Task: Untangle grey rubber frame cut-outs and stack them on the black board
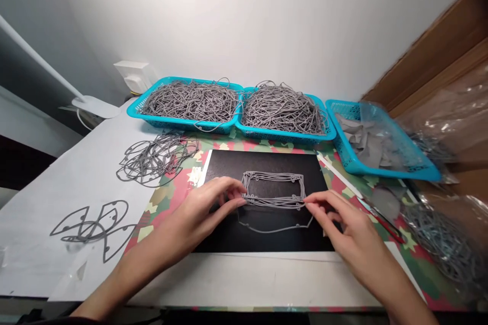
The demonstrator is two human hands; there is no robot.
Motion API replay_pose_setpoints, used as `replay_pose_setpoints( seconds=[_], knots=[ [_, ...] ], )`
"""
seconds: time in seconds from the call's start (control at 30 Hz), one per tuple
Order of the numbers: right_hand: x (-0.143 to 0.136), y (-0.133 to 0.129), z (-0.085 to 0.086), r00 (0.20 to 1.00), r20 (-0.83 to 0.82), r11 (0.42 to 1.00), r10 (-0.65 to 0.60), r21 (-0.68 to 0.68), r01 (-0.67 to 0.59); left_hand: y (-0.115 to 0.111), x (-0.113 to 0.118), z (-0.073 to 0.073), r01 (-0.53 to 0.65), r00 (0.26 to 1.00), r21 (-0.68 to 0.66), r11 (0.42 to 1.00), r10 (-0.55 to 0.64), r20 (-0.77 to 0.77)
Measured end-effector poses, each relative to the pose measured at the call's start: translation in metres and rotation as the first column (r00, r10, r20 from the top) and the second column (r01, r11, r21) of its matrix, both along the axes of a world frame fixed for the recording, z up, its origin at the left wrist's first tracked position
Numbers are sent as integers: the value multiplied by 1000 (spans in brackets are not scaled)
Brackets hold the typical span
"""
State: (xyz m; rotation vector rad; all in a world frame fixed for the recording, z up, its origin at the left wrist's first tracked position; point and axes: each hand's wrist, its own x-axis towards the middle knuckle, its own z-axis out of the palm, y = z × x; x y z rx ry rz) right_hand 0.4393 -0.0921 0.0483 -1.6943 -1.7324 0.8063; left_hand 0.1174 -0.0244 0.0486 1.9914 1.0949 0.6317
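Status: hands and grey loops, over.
Left hand, right hand at opposite ends of grey loops. Loops stacked on black mat. One strand bows out, near side.

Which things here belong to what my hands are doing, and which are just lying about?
In use, it seems: left hand, right hand, gray loop between them, stacked gray loops, black mat; probably left blue basket and middle blue basket, both heaped with loops.
Apparently just lying about: white stand, red-handled tool, clear plastic.
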Motion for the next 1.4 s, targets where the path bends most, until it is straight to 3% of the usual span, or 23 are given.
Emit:
replay_pose_setpoints(
  seconds=[0.17,0.4,0.53,0.83,0.97,1.07,1.2,1.3,1.4],
  knots=[
    [14,34,11,998,-59,989,39,-140,-47,44,16,9,88,992,-190,978,-69,108],
    [20,63,-6,966,-245,965,78,-224,-135,65,23,7,89,976,-262,961,-32,216],
    [18,65,-14,965,-258,975,48,-199,-102,67,24,3,56,979,-288,956,4,202],
    [6,63,-15,988,-153,996,0,-85,-13,71,20,-14,15,985,-226,974,25,172],
    [7,63,-21,994,-108,999,-12,-38,8,62,20,-9,-11,994,-125,992,25,106],
    [11,62,-22,996,-71,999,-47,-13,46,51,17,-4,85,996,-63,994,-84,14],
    [16,55,-9,997,-15,994,70,-80,-71,42,12,-8,228,972,-69,971,-231,-36],
    [18,48,1,977,37,969,212,-142,-204,41,11,-12,246,969,-51,968,-247,-24],
    [21,44,-1,960,75,958,270,-122,-260,39,13,-10,239,971,-41,970,-239,11]
  ],
)
